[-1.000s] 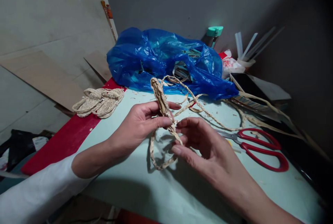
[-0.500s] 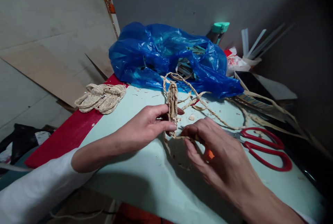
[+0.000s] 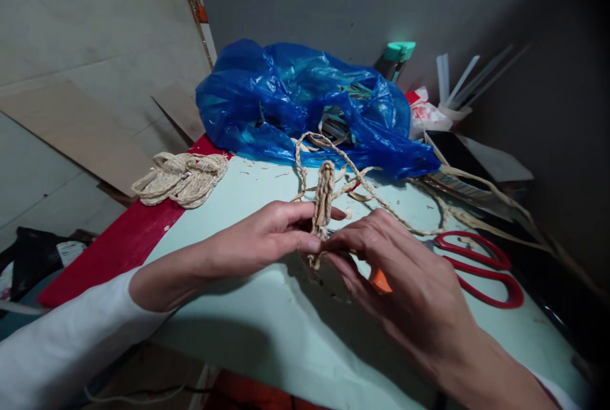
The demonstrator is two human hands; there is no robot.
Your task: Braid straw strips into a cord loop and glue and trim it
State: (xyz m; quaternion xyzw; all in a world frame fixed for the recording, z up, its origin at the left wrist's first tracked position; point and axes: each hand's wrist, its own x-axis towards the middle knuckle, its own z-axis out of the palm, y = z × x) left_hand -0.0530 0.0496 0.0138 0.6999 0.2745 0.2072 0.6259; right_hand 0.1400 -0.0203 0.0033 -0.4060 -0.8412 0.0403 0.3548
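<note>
My left hand point(image 3: 271, 232) pinches a narrow coiled bundle of braided straw cord point(image 3: 325, 191) between thumb and fingers, holding it upright above the table. Close against the bundle's lower end, my right hand point(image 3: 400, 276) is closed, its thumb and fingertips pinching a strand of the same cord. Something orange point(image 3: 380, 281) shows under the right palm; its kind is hidden. A long loop of the braided cord point(image 3: 352, 165) runs behind the bundle and off to the right. Red-handled scissors point(image 3: 490, 270) lie just beyond my right hand, their blades mostly hidden by it.
At the back of the table point(image 3: 248, 334) sits a crumpled blue plastic bag point(image 3: 286, 92) with dry strips inside. Finished-looking cord coils point(image 3: 183, 178) rest on a red strip point(image 3: 109, 251) at left. A dark flat device point(image 3: 452, 143) and white sticks point(image 3: 452, 82) stand at back right.
My right hand has moved left, up to the lower end of the bundle, and the strand stretched between the hands has shortened. The bundle has tilted slightly in my left hand.
</note>
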